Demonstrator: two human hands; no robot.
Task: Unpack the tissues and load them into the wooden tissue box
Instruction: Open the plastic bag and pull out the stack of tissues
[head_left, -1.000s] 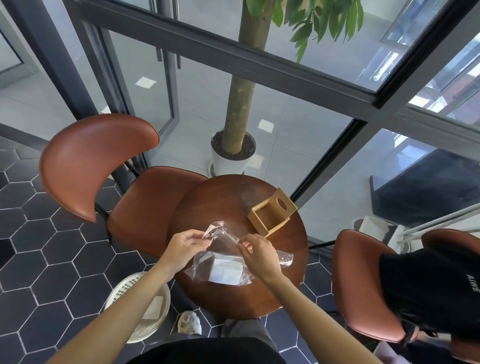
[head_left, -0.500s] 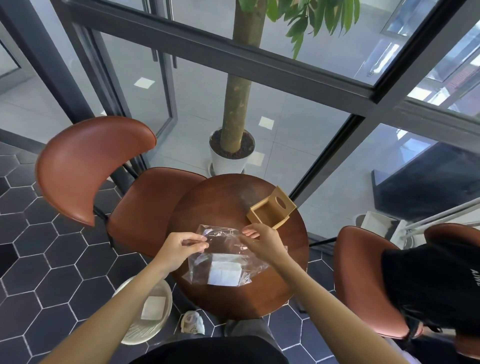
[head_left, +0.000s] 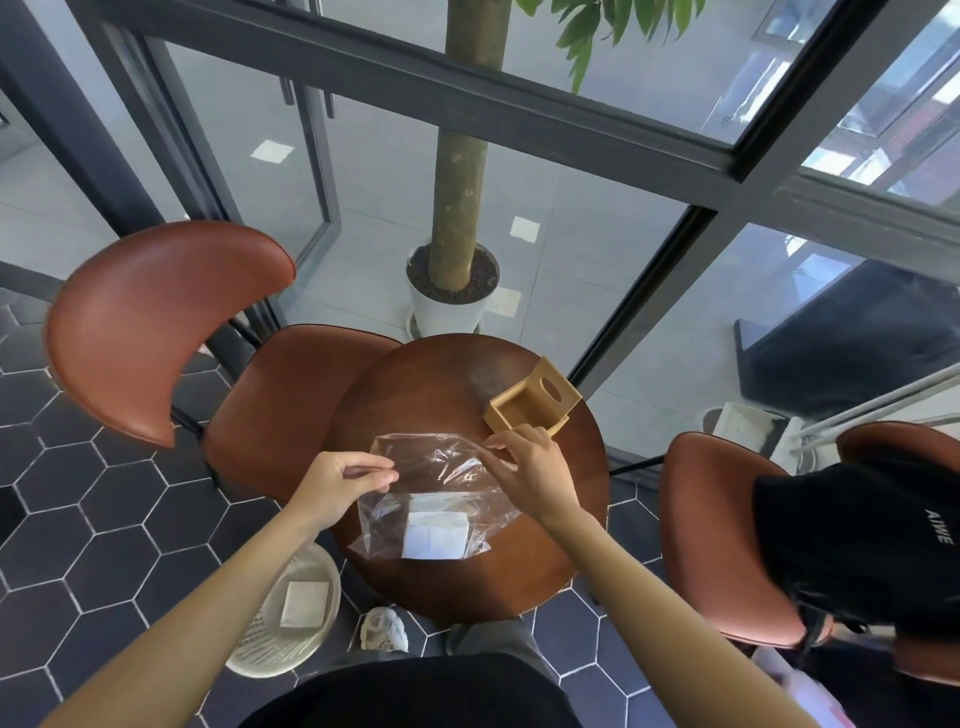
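Both hands (head_left: 436, 480) on bag (head_left: 431, 499) mouth (mid-table)

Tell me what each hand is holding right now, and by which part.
Both hold the clear plastic bag at its open upper edge: left hand pinches the left side, right hand the right. The tissues remain inside.
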